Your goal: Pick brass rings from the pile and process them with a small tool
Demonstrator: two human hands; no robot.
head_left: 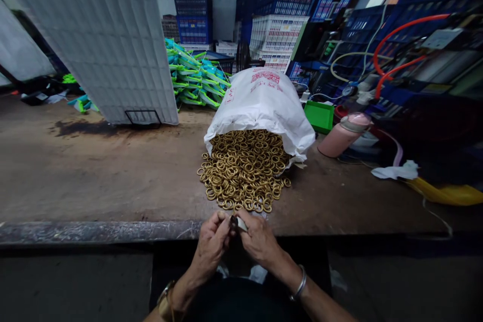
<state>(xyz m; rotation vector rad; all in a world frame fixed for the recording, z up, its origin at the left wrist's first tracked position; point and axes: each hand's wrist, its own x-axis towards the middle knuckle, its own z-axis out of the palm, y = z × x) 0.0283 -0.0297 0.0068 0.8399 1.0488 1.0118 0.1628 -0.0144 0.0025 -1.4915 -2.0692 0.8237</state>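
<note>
My left hand point(214, 239) and my right hand point(258, 239) meet at the table's front edge, fingertips pinched close together. Between the fingers of my right hand shows a small tool with a whitish handle point(241, 224) and a dark end; its exact kind is unclear. Whatever my left fingertips pinch is too small and hidden to name. Just beyond my hands lies a heap of brass-coloured rings point(245, 171). The rings spill from the mouth of a white woven sack point(260, 100) lying on its side.
A grey pleated panel point(113, 45) stands at the left on the brown table point(94, 176). Behind it are piled green and blue plastic pieces point(196, 75). To the right are a green tray point(319, 116), a pink bottle point(343, 135) and red hoses point(381, 55). Crates point(279, 35) are stacked behind.
</note>
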